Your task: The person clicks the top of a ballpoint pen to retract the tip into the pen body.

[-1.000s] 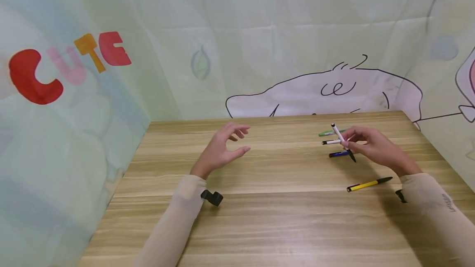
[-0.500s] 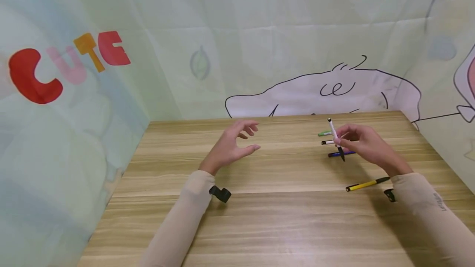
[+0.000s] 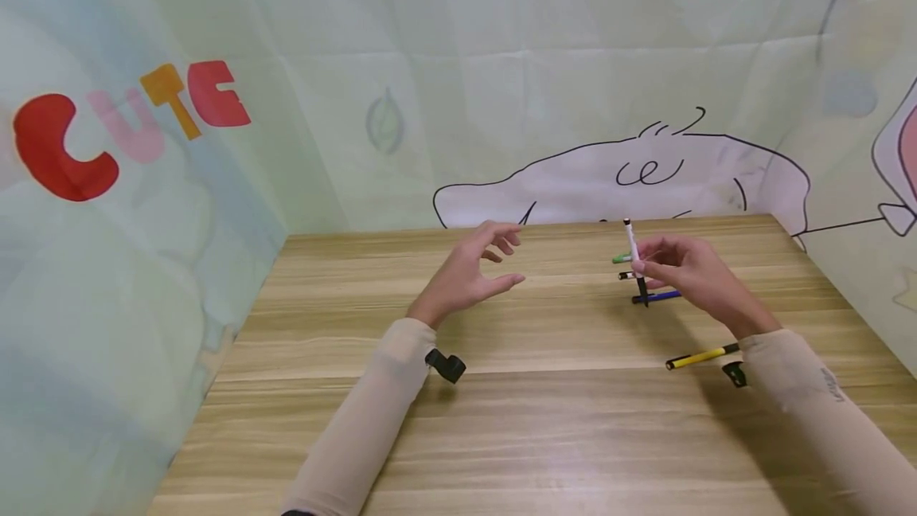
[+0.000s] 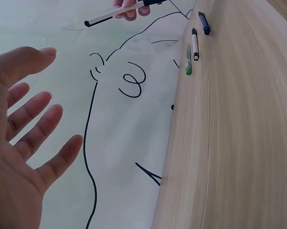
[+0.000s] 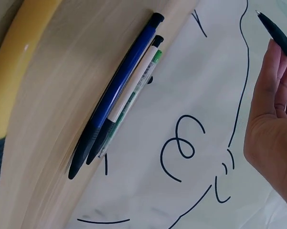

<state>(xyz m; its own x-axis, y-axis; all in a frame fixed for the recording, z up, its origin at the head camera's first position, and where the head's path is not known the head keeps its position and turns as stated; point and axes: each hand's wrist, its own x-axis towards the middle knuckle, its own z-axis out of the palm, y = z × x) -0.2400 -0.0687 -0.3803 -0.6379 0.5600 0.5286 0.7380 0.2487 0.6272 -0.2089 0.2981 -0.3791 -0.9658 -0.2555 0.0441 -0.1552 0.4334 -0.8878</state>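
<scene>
My right hand [image 3: 679, 267] pinches a white pen [image 3: 632, 241] with a black grip between thumb and fingers, above the table. The pen stands nearly upright, tip down; the tip shows in the right wrist view beyond the black grip [image 5: 276, 34]. My left hand [image 3: 469, 273] hovers to the left, fingers spread and gently bent, holding nothing. Behind and below the right hand lie a green pen [image 5: 155, 58], a second white pen [image 5: 133, 81] and a blue pen [image 5: 119, 78], side by side. Nearer the front is a yellow pen [image 3: 698, 357], its black end partly behind the right sleeve.
The wooden table [image 3: 501, 420] runs up to a printed cloth backdrop [image 3: 458, 86] at the back and sides. A black wrist camera mount [image 3: 447, 365] sits on the left sleeve, another [image 3: 734, 373] at the right cuff.
My right hand has moved left with the white pen, which has turned from slanted to nearly upright. My left hand has moved right and slightly away, towards the pen. The lying pens have stayed put.
</scene>
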